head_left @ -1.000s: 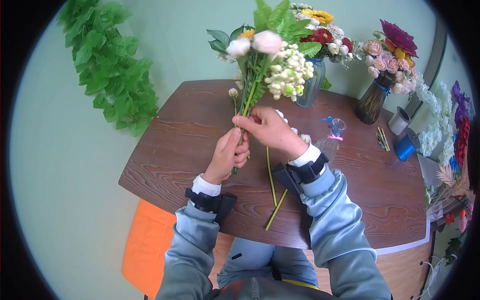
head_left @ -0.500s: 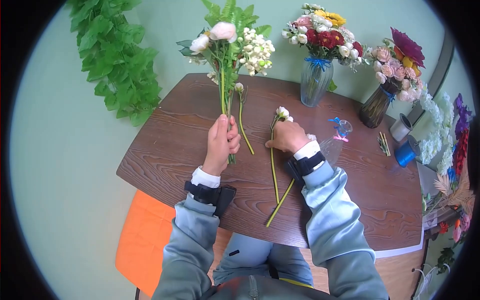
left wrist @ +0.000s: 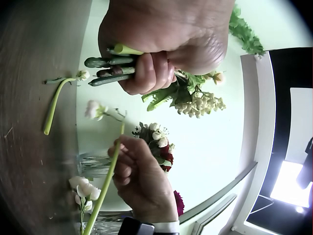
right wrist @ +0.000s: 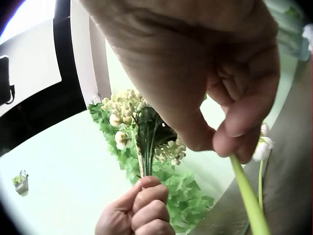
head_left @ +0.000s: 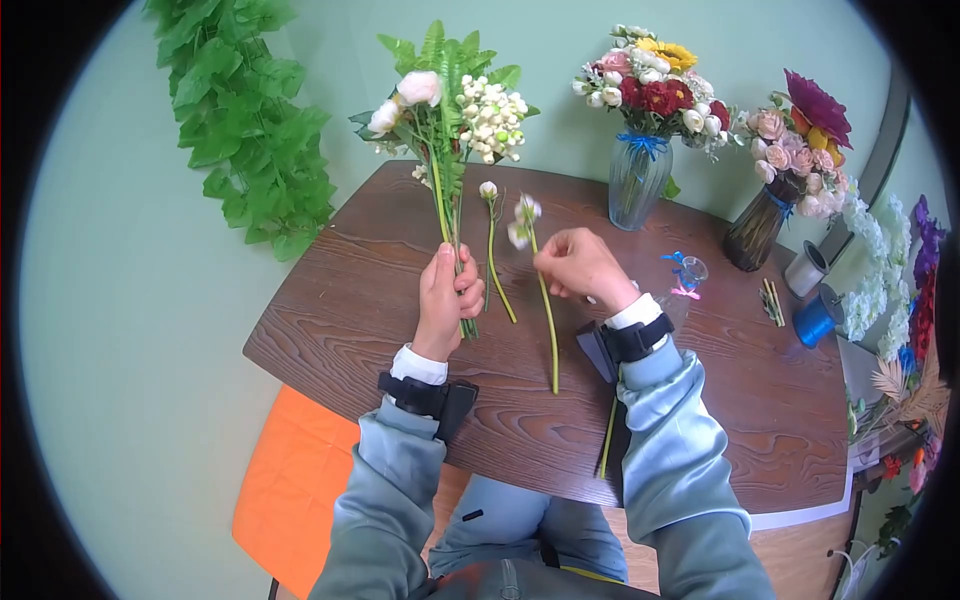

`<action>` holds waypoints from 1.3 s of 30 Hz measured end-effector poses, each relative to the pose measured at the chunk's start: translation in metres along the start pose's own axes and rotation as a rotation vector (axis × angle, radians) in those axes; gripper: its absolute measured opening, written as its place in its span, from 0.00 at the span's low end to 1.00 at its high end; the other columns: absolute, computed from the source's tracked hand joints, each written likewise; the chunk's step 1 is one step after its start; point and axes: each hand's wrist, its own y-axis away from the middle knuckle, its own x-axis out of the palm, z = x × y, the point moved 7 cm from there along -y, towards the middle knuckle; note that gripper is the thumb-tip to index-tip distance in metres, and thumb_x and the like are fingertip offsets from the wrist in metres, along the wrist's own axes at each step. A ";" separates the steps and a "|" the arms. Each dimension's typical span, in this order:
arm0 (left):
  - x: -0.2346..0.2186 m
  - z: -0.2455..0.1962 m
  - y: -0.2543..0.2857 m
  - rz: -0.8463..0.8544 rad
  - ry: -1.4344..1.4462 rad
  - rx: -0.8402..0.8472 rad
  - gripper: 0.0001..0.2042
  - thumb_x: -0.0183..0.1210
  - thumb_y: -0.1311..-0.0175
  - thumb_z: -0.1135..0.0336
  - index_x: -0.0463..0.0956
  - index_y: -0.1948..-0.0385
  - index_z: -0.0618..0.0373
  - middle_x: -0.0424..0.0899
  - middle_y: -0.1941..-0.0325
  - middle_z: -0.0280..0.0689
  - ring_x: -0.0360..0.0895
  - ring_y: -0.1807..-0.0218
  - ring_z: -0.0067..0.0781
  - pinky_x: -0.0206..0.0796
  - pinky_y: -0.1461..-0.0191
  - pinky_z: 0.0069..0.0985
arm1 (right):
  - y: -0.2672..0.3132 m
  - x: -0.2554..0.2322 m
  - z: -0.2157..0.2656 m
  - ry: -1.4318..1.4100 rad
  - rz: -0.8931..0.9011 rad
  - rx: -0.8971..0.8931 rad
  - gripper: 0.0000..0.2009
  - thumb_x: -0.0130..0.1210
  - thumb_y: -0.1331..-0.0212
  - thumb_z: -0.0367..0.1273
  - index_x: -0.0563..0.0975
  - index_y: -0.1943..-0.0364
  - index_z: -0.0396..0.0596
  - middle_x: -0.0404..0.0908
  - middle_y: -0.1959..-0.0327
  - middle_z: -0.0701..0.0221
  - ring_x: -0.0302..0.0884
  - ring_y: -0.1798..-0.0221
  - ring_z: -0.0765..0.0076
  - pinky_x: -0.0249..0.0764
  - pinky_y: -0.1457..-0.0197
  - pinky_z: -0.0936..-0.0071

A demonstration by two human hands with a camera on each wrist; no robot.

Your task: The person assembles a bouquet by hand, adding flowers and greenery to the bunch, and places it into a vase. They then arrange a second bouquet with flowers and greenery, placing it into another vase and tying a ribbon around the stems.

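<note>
My left hand [head_left: 440,300] grips the stems of a bouquet with pale flowers, fern leaves and white berries [head_left: 490,115]. The cut stem ends [left wrist: 110,73] poke out below that fist in the left wrist view. To its right, my right hand [head_left: 588,265] pinches a white flower's stem [head_left: 551,340] between thumb and fingers, just under the blurred flower head [head_left: 526,215]. Between the two hands a single white flower [head_left: 488,190] lies on the wooden table [head_left: 350,270]. More white blossoms [left wrist: 84,191] show beyond the pinched stem in the left wrist view.
A bare green stem [head_left: 608,440] lies by my right forearm. Behind it stands a small glass bottle with ribbons [head_left: 690,275]. Two flower-filled vases, one clear [head_left: 637,185] and one dark [head_left: 755,235], stand at the back, with a blue ribbon spool [head_left: 818,318] on the right.
My right hand left the bouquet, reached to the white flowers on the table and lifted one by its stem. The bouquet moved left in my left hand. A white flower now lies beside it.
</note>
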 end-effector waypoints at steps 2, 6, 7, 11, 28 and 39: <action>0.000 0.000 0.000 0.007 0.018 -0.008 0.13 0.36 0.27 0.54 0.62 0.66 0.51 0.54 0.81 0.24 0.44 0.87 0.11 0.38 0.86 0.13 | -0.005 0.001 0.001 -0.225 -0.038 -0.081 0.11 0.57 0.48 0.34 0.76 0.79 0.41 0.79 0.83 0.70 0.77 0.80 0.80 0.74 0.77 0.80; 0.004 -0.001 0.000 0.103 0.191 -0.052 0.13 0.34 0.27 0.53 0.61 0.67 0.49 0.52 0.82 0.23 0.43 0.88 0.11 0.36 0.86 0.13 | -0.001 -0.005 0.019 -0.621 -0.097 -0.275 0.07 0.53 0.42 0.31 0.73 0.66 0.39 0.81 0.74 0.69 0.76 0.79 0.81 0.73 0.78 0.85; 0.003 -0.002 0.000 0.107 0.189 -0.052 0.13 0.34 0.27 0.53 0.61 0.67 0.49 0.52 0.82 0.23 0.43 0.88 0.11 0.36 0.86 0.13 | 0.002 -0.008 0.026 -0.732 -0.116 -0.343 0.08 0.53 0.42 0.30 0.73 0.64 0.39 0.80 0.73 0.69 0.76 0.79 0.81 0.72 0.78 0.85; 0.008 -0.001 0.002 0.241 0.346 -0.107 0.13 0.33 0.27 0.53 0.59 0.67 0.48 0.51 0.82 0.22 0.42 0.87 0.12 0.36 0.86 0.13 | 0.011 -0.008 0.037 -0.770 -0.143 -0.378 0.08 0.54 0.41 0.29 0.72 0.62 0.39 0.80 0.72 0.69 0.76 0.79 0.81 0.71 0.77 0.86; 0.014 0.003 0.005 0.095 0.074 -0.126 0.14 0.34 0.27 0.52 0.61 0.67 0.50 0.53 0.82 0.23 0.44 0.87 0.11 0.36 0.85 0.13 | 0.023 0.005 0.054 -0.689 -0.167 -0.452 0.09 0.57 0.42 0.29 0.75 0.61 0.38 0.79 0.71 0.71 0.74 0.78 0.83 0.71 0.77 0.86; 0.019 0.008 0.009 0.079 -0.176 -0.107 0.14 0.35 0.27 0.53 0.61 0.69 0.52 0.55 0.82 0.23 0.46 0.87 0.11 0.40 0.86 0.13 | 0.017 0.008 0.046 -0.814 -0.165 -0.359 0.09 0.58 0.44 0.30 0.75 0.64 0.38 0.79 0.74 0.72 0.75 0.78 0.83 0.69 0.78 0.87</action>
